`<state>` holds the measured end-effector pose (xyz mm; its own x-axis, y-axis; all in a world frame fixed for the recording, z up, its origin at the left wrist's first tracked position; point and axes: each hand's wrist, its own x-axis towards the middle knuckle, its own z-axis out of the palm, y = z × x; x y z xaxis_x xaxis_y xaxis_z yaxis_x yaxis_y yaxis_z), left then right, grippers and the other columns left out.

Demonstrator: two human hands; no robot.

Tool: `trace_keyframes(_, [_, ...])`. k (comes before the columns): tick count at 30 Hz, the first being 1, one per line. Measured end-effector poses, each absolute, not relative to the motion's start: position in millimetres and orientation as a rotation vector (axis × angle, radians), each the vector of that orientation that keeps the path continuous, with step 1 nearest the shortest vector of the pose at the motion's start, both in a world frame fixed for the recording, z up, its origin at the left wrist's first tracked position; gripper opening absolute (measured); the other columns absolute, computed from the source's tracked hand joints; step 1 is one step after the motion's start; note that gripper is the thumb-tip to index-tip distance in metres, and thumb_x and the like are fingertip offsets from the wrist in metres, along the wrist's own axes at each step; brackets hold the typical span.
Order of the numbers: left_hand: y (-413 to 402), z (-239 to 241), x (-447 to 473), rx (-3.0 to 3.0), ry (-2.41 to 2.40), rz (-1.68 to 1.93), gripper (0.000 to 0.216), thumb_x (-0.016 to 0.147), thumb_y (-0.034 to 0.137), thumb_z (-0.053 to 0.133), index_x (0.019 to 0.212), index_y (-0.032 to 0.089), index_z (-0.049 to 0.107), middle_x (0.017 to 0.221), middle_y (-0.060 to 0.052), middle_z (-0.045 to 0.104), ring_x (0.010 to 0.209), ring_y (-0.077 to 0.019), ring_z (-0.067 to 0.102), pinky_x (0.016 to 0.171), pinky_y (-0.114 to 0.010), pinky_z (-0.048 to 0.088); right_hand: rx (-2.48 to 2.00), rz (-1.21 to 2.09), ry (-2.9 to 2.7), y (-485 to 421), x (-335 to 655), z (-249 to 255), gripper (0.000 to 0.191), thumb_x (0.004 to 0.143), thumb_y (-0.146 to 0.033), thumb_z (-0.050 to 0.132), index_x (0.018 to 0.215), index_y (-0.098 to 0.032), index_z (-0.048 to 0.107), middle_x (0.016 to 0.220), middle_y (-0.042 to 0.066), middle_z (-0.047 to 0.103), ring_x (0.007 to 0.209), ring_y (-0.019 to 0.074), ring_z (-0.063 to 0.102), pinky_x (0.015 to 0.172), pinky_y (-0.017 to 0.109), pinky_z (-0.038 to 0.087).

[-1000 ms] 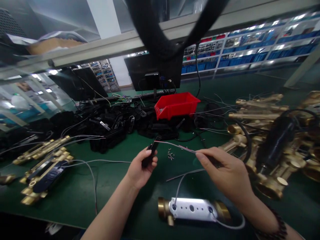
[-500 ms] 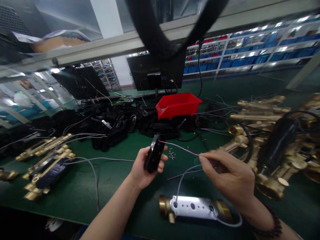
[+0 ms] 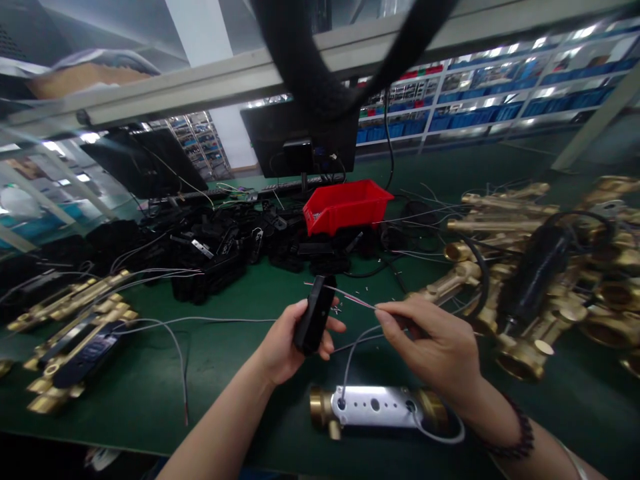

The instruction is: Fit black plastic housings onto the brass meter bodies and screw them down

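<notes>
My left hand is closed around a small black plastic housing, held upright above the green table. Thin pink and grey wires run from the housing's top to my right hand, which pinches them between thumb and forefinger. Below both hands lies a brass fitting with a white plate on the table; a grey cable rises from its left end toward my hands.
A red bin stands behind a heap of black parts. Brass fittings with a black tool pile up at the right. More brass assemblies with grey wires lie at the left. Monitors stand at the back.
My left hand has turned the black housing from edge-on to more upright. Both hands have come closer together and the wire span between them has shortened.
</notes>
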<state>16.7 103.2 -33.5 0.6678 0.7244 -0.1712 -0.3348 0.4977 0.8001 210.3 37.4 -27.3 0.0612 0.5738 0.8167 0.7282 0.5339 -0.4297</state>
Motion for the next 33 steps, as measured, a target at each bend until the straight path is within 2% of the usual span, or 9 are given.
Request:
trace_keyframes(8, [102.9,-33.0,17.9,0.833,0.553,0.651,0.04,0.087,0.043,0.047,0.105,0.01,0.061,0.079,-0.009,0.07,0.051,-0.0111,0.06,0.047,-0.018,0.049,-1.109,-0.074,-1.679,33.9,205.6,-24.1,0.013,0.085,-0.016,0.056,0.074,-0.018,0.064,0.055,-0.002,0.055,0.044,0.0086,0.048,0.042,0.02,0.04])
trace_keyframes(13, [104.1,-33.8,13.6,0.831,0.485,0.593,0.048,0.088,0.048,0.044,0.111,0.009,0.059,0.073,-0.008,0.069,0.046,-0.0104,0.057,0.041,-0.017,0.043,-1.189,-0.113,-1.581,34.9,205.5,-25.5,0.013,0.084,-0.017,0.057,0.073,-0.018,0.064,0.056,-0.001,0.058,0.044,0.0088,0.048,0.044,0.02,0.041])
trace_keyframes(23, [103.3,-38.7,15.2,0.841,0.466,0.571,0.051,0.089,0.047,0.043,0.117,0.006,0.055,0.072,-0.008,0.069,0.045,-0.0106,0.056,0.04,-0.018,0.042,-1.092,0.094,-1.742,31.9,202.6,-20.3,0.018,0.084,-0.017,0.054,0.07,-0.017,0.065,0.052,-0.002,0.053,0.042,0.0072,0.044,0.04,0.018,0.035])
trace_keyframes(33, [99.2,-38.0,15.1,0.916,0.447,0.491,0.053,0.086,0.052,0.046,0.116,0.01,0.057,0.073,-0.008,0.069,0.046,-0.011,0.057,0.041,-0.018,0.041,-1.255,0.006,-1.583,34.9,202.5,-24.7,0.015,0.083,-0.017,0.057,0.07,-0.018,0.064,0.055,-0.002,0.056,0.043,0.0085,0.045,0.042,0.02,0.039])
